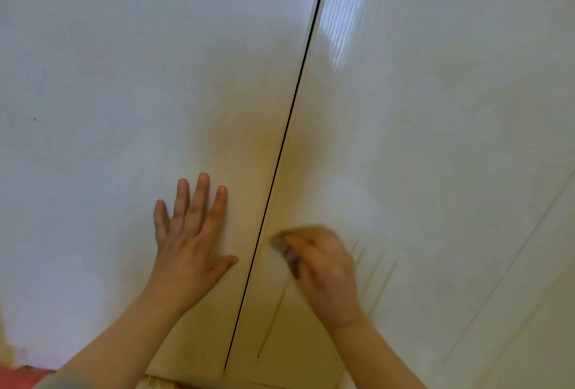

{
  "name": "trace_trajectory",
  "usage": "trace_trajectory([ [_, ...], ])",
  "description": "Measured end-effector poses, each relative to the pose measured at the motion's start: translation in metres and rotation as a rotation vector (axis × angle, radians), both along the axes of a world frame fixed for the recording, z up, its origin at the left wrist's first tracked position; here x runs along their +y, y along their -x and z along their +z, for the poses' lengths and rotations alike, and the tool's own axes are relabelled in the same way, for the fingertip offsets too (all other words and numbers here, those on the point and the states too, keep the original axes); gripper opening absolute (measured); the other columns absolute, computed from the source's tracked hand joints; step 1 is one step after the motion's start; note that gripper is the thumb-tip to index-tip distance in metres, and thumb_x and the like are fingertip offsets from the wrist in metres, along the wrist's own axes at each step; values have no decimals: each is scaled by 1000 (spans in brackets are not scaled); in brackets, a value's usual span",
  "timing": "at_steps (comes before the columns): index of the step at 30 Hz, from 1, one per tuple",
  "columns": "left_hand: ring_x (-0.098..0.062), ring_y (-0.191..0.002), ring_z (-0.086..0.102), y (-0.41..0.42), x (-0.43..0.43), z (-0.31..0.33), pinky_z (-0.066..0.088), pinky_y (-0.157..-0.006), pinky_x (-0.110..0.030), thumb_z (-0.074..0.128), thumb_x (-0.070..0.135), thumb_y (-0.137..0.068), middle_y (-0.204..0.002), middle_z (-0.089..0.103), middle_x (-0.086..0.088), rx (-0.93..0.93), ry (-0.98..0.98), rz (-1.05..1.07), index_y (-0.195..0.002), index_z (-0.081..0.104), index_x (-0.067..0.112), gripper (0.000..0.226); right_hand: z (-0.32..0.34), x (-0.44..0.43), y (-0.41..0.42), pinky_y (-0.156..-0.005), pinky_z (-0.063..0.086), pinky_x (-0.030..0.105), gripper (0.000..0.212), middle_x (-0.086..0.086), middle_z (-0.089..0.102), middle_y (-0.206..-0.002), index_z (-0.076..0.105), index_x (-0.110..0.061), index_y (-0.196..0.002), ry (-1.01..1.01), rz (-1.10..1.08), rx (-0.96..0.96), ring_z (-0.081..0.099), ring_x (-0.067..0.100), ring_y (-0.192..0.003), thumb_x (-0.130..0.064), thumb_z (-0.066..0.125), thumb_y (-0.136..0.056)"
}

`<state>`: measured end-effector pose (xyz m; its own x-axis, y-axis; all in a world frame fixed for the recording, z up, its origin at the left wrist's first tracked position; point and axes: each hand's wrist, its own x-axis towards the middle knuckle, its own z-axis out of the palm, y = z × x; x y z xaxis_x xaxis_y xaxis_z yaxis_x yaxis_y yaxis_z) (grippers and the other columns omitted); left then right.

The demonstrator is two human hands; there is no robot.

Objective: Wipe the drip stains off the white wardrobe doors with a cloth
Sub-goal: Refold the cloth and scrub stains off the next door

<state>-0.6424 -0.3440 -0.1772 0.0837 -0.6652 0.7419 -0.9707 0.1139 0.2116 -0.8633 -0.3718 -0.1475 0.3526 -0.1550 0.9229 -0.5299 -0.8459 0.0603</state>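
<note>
R hand point(323, 267) has fingers curled round a small grey cloth point(287, 253), wadded up, w/ only a bit poking out at the fingertips. The hand is motion-blurred, so exact finger placement can't be told. Cloth is pressed on the right door point(451, 140), just right of the dark seam point(292, 118) betw. the two doors.

L hand point(189, 233) lies flat on the left door point(109, 93), fingers straight and spread, holding nothing; looks like a brace.

Key relation: one long thin drip streak point(273, 320) starts right under the cloth and runs toward the near edge, its long axis approx. parallel to the seam and just right of it. A cluster of fainter streaks point(378, 276) sits just right of the R hand, same direction. R hand is nearest to both; L hand is across the seam.

Probably next: stroke along the streak's length, toward the near edge.

No brands, labels or readable writing. A bluish light patch point(345, 9) shows on the far part of the right door.
</note>
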Motion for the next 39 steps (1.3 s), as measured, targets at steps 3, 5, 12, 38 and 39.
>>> trace_trajectory([
  [3, -37, -150, -14, 6, 2, 1, -9, -117, -56, 58, 63, -74, -165, -12, -12, 28, 4, -9, -159, 0, 16, 113, 42, -2, 19, -91, 41, 17, 20, 6, 71, -95, 73, -2, -90, 81, -172, -243, 60, 18, -94, -3, 53, -90],
  [5, -38, -150, -16, 15, 2, 3, -15, -117, -54, 47, 69, -73, -164, -15, -12, 95, -11, -26, -158, -4, 16, 113, 51, -9, 33, -90, 42, 18, 19, 7, 71, -98, 73, -3, -93, 84, -291, -353, 59, 19, -95, 1, 56, -86],
  [12, -37, -147, -24, 40, -7, 9, -15, -115, -57, 44, 83, -68, -161, -26, -12, 209, -56, 32, -156, -7, 13, 124, -27, -13, 41, -77, 47, 26, 19, 4, 62, -86, 68, -10, -84, -23, -142, -88, 55, 21, -85, -6, 51, -92],
  [38, -35, -141, -39, 91, 0, 30, -16, -114, -62, 78, 67, -60, -155, -41, -6, 387, -138, -69, -147, -34, 19, 151, 17, -1, 96, -86, 41, 20, 21, 1, 65, -96, 66, -11, -94, 31, -310, -319, 56, 20, -91, -2, 51, -83],
  [39, -34, -140, -40, 92, 0, 31, -17, -114, -62, 76, 71, -58, -153, -43, -5, 391, -144, -64, -146, -34, 18, 151, 26, -5, 102, -84, 43, 23, 18, -2, 63, -96, 67, -7, -93, 58, -343, -389, 56, 20, -91, -1, 52, -84],
])
